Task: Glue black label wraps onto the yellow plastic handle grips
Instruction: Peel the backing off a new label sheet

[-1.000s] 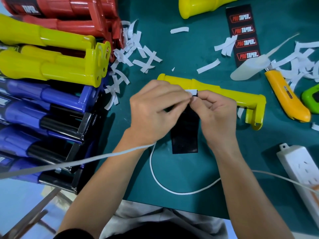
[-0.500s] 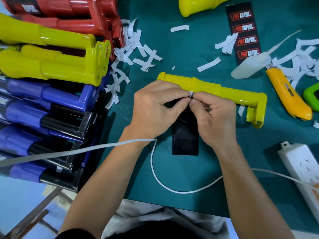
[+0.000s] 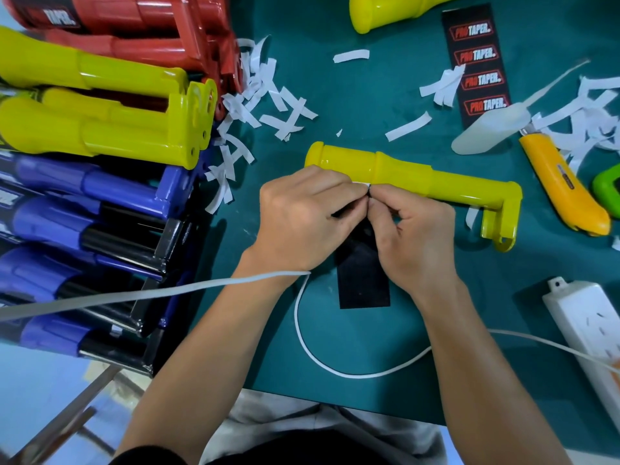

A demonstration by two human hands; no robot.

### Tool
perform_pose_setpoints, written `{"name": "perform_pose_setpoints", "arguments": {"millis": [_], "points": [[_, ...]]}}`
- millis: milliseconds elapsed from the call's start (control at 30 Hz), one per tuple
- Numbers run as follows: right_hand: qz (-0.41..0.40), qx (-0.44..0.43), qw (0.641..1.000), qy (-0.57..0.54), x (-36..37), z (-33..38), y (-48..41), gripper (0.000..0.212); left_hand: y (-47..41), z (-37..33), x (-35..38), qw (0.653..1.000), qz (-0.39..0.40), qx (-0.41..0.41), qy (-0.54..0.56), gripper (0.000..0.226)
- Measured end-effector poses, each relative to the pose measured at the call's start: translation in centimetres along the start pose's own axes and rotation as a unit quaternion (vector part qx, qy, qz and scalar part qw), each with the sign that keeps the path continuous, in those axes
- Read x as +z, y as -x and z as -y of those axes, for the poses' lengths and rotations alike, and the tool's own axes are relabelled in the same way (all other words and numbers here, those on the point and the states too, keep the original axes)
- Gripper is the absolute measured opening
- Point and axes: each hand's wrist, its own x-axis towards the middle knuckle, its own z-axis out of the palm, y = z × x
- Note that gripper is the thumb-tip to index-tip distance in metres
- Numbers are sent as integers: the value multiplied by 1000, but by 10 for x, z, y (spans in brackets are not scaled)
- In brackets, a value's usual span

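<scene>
Far left, I see a stack of handles lying on their sides: red ones [image 3: 134,21] at the back, yellow [image 3: 100,129] in the middle, blue [image 3: 84,203] nearest me, the blue ones with black bands round them. Just right of the stack, white paper strips [image 3: 265,109] are scattered over the green counter [image 3: 369,340].

Centre now. The left grip [image 3: 302,219] has its fingers curled, pinching the top edge of the black label [image 3: 364,280]. The right grip [image 3: 416,236] pinches that same edge, its fingertips meeting the left's. A sliver of white shows right at the pinch; I can't tell what it is. The label lies flat on the counter, running from the fingertips towards me. The yellow handle [image 3: 419,176] lies crosswise just behind both grips, bracket end to the right. I can't tell whether the label edge touches it.

A white cable [image 3: 335,367] loops under the wrists. Further right: a black sheet of printed labels [image 3: 476,62], an orange utility knife [image 3: 563,193], more strips, and a white power strip [image 3: 590,330] near the edge.
</scene>
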Motion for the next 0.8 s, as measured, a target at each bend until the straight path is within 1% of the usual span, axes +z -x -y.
{"name": "perform_pose_setpoints", "arguments": {"millis": [167, 267, 467, 633, 800], "points": [[-7, -10, 1000, 16, 1, 2, 1, 29, 0, 0, 1, 998, -14, 37, -47, 12], [-5, -9, 1000, 15, 1, 3, 2, 29, 0, 0, 1, 998, -22, 38, -45, 13], [-8, -8, 1000, 23, 0, 2, 4, 24, 0, -2, 0, 999, -19, 21, -37, 14], [-7, -2, 1000, 18, 1, 1, 4, 25, 0, -3, 0, 999, -19, 5, -27, 15], [-7, 1, 1000, 2, 0, 3, 4, 25, -2, -4, -1, 999, -4, -35, 3, 14]]}}
